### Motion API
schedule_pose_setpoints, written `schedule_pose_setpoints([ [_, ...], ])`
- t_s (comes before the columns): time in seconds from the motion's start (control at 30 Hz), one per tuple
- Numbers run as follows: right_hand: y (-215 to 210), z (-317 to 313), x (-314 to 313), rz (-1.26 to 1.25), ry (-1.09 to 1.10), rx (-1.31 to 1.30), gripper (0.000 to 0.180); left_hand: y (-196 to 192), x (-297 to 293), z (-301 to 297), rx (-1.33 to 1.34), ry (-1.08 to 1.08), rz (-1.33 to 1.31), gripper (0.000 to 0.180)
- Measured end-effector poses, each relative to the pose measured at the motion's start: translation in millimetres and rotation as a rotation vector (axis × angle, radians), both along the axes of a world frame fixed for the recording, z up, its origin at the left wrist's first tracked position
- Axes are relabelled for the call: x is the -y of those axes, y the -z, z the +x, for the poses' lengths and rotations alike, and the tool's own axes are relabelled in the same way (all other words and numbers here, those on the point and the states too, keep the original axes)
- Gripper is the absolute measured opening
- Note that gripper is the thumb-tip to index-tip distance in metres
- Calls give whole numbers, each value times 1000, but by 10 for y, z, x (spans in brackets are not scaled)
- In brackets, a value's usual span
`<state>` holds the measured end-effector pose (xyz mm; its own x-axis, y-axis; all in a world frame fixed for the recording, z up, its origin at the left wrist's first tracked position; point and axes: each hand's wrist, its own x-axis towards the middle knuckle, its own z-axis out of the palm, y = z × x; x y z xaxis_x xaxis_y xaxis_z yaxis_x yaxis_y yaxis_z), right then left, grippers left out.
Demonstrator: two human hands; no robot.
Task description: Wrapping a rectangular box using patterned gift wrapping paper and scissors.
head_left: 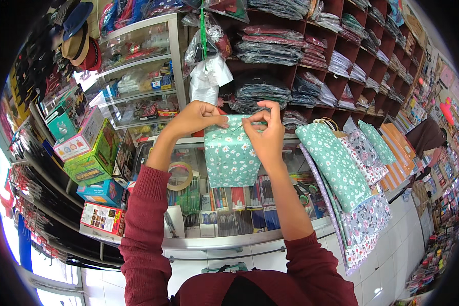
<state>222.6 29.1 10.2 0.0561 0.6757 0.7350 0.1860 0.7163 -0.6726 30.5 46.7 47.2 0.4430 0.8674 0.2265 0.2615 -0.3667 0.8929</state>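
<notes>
A green paper package with white daisies [232, 158] stands on the glass counter in front of me; whether it is a bag or a wrapped box I cannot tell. My left hand [196, 120] pinches its top edge at the left, thumb against the paper. Thumb and fingers of my right hand [265, 132] close on the top edge at the right. Between the fingertips shows a small dark thin mark or strand, too small to name. A roll of tape [180, 176] lies on the glass beside the package, near my left forearm.
Floral paper sheets and bags [331, 163] lie on the counter's right, some hanging over its edge. Stacked boxes [89, 163] crowd the left. Pens and scissors show through the glass counter [229, 241]. Behind stand a glass cabinet [176, 61] and shelves of folded clothes [270, 53].
</notes>
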Motion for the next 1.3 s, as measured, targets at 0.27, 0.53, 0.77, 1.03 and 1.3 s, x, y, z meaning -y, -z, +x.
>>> schedule_pose_setpoints([
  [0.27,53,-14,6,15,49,-2,26,-116,-81,-67,-144,77,-67,21],
  [0.53,28,102,-238,0,-191,24,27,-59,53,-77,19,34,-152,23],
  [0.77,-27,89,-65,-70,-168,39,32,-69,242,-32,-110,-107,-71,14],
  [1.03,76,-5,21,4,34,40,49,29,226,8,-36,-58,-41,10],
  [1.3,68,-61,17,-19,33,-52,58,77,159,8,-25,-79,-53,12],
])
